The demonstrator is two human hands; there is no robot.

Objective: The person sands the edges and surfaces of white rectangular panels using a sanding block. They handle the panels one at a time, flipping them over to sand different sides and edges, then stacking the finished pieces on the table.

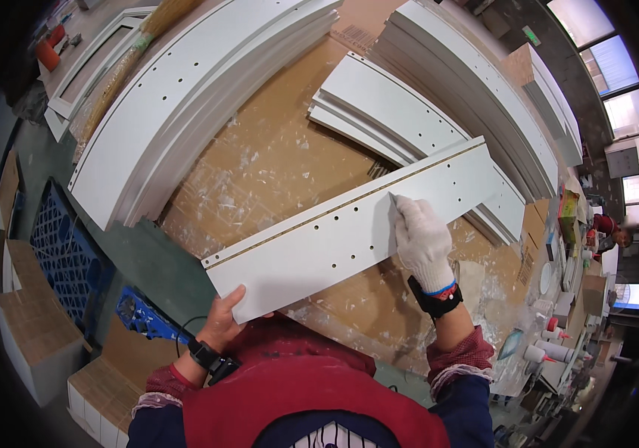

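White panel (282, 269), drilled with dark holes and grooved along its far edge, slants across the middle of the view, low end at left by the red apron (290, 396), high end at right. That upper end lies over a short stack of white boards (401, 104); whether the two touch, cannot tell.

Left hand (220, 322), bare, grips the low end: thumb on the upper face, other fingers mostly hidden beneath. Right hand (422, 237), in a pale knit glove, has thumb and fingers drawn narrow around a small pointed tool (393, 200) (only its tip shows; kind unclear). Tip sits over the panel's face, just on the near side of the groove; contact cannot be made out.

Around the work: cardboard sheet (252, 164) flecked with white under everything. Tall stack of curved-looking white panels (178, 89) at far left, another long stack (476, 93) at far right. Blue plastic pallet (66, 254) on the floor, left. Red-tipped bottles (536, 354) near the right edge of the work area.
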